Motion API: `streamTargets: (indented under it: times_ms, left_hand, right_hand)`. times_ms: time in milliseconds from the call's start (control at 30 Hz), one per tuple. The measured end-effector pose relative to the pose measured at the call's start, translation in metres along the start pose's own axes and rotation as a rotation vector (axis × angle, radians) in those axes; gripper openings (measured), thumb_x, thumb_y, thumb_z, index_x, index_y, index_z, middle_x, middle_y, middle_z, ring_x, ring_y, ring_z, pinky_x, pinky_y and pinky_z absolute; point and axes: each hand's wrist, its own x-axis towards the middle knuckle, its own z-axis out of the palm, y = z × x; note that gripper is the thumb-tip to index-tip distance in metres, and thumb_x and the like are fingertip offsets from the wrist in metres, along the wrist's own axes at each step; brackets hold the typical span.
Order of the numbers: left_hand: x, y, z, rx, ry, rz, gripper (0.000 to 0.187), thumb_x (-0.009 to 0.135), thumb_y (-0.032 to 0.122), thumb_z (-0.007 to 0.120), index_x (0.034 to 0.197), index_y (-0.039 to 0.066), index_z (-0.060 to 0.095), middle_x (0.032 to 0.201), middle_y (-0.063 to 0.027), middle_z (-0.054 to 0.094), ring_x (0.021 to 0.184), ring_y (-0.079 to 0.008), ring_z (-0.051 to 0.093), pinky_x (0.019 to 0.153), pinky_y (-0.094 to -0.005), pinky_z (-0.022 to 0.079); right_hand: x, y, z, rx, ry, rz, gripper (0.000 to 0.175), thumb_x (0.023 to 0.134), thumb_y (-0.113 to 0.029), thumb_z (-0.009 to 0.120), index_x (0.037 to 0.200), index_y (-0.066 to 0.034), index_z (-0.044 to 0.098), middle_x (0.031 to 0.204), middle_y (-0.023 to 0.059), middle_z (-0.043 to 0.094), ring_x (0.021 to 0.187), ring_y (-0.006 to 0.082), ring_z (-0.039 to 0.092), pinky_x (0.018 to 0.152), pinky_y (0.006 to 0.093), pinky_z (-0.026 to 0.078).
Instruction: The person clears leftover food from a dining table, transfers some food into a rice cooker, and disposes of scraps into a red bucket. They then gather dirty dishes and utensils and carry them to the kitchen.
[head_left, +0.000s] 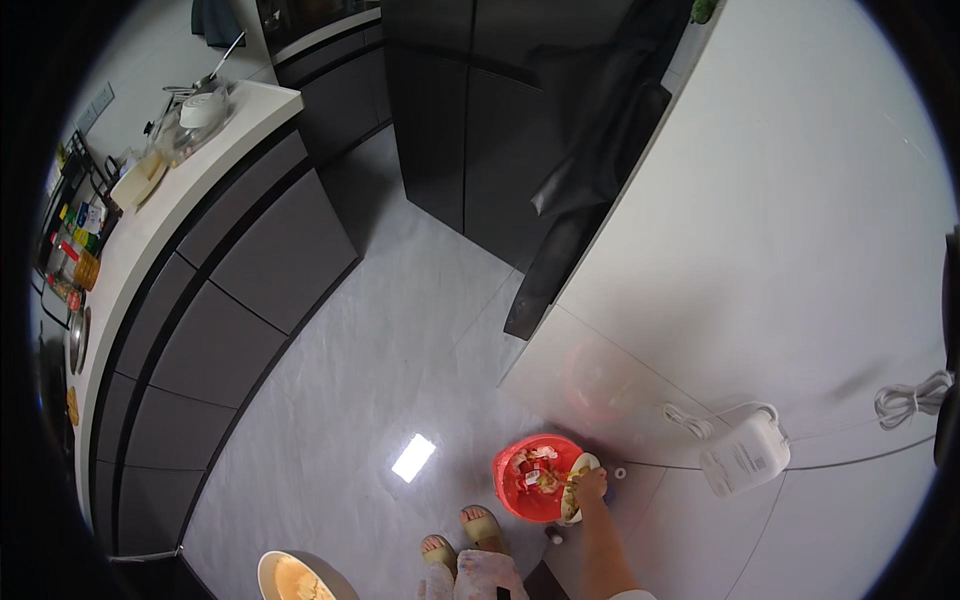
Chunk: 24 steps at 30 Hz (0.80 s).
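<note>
My right hand (592, 484) grips a white dish (574, 501) tilted at the right rim of a red-lined trash bin (504, 491). Yellowish-green food remains show on the dish, partly behind my fingers. Inside the bin lie food scraps and crumpled wrappers (534, 476). My left hand is out of view. At the bottom left edge is a white bowl (268, 573) with orange-yellow contents; what supports it cannot be seen.
Kitchen counter (161, 214) with bottles, a cream bowl (139, 182) and bagged items runs along the left. Dark cabinet doors (431, 135) stand ahead. At the right are a white wall and a corded white device (746, 452). A small dark bottle (553, 535) is near the bin.
</note>
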Motion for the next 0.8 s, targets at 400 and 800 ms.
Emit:
streamTargets:
  times_ms: [400, 800]
  left_hand:
    - [0.004, -0.019, 0.016, -0.070, 0.011, -0.116, 0.057, 0.076, 0.036, 0.051, 0.120, 0.000, 0.049, 0.120, -0.0149, 0.052, 0.108, -0.0302, 0.051, 0.088, -0.0430, 0.045]
    - [-0.004, -0.023, 0.025, -0.081, 0.031, -0.171, 0.062, 0.077, 0.036, 0.051, 0.127, 0.000, 0.043, 0.121, -0.0158, 0.051, 0.109, -0.0308, 0.051, 0.090, -0.0428, 0.044]
  right_hand:
    - [0.027, 0.010, 0.037, 0.211, 0.052, -0.032, 0.052, 0.082, -0.016, 0.058, 0.117, 0.0097, 0.031, 0.106, 0.0228, 0.059, 0.097, 0.0312, 0.062, 0.078, 0.0360, 0.054]
    - [-0.006, 0.029, 0.004, 0.455, -0.108, 0.099, 0.035, 0.084, -0.007, 0.051, 0.112, 0.0048, 0.033, 0.102, 0.0239, 0.060, 0.096, 0.0322, 0.062, 0.077, 0.0361, 0.054]
